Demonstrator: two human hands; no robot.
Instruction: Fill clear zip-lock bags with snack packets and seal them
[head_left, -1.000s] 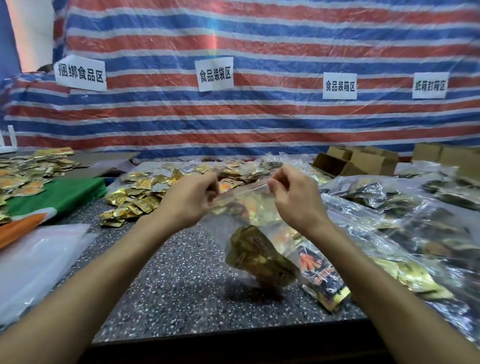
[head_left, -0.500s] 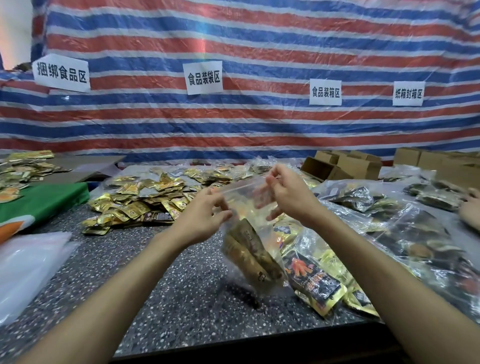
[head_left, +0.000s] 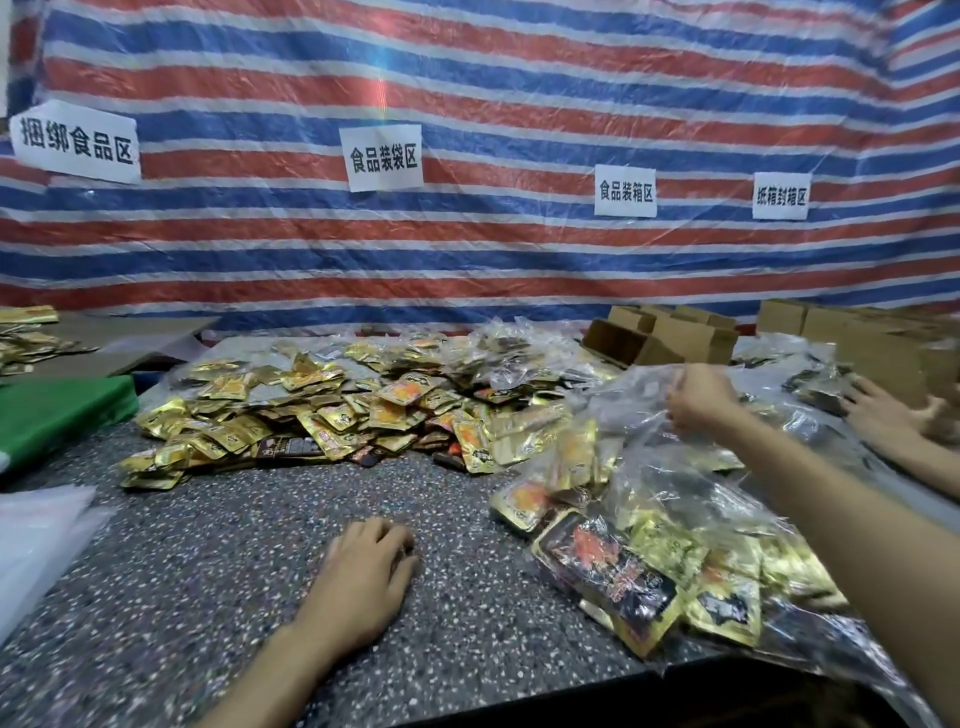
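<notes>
My right hand (head_left: 696, 402) reaches out to the right and pinches the top of a clear zip-lock bag (head_left: 623, 410) that lies on a heap of filled bags (head_left: 654, 551). Gold and black snack packets show through the plastic. My left hand (head_left: 363, 566) rests on the speckled table (head_left: 218, 561) with loosely curled fingers and holds nothing. A big pile of loose gold snack packets (head_left: 322, 415) lies beyond it, across the middle of the table.
A stack of empty clear bags (head_left: 36, 540) sits at the left edge, behind it a green board (head_left: 57, 415). Open cardboard boxes (head_left: 675, 338) stand at the back right. Another person's hand (head_left: 883, 415) works on bags at the far right.
Both hands held the filled bag up at its top. Now my left hand has let go and dropped to the table, and my right hand has carried the bag onto the right heap.
</notes>
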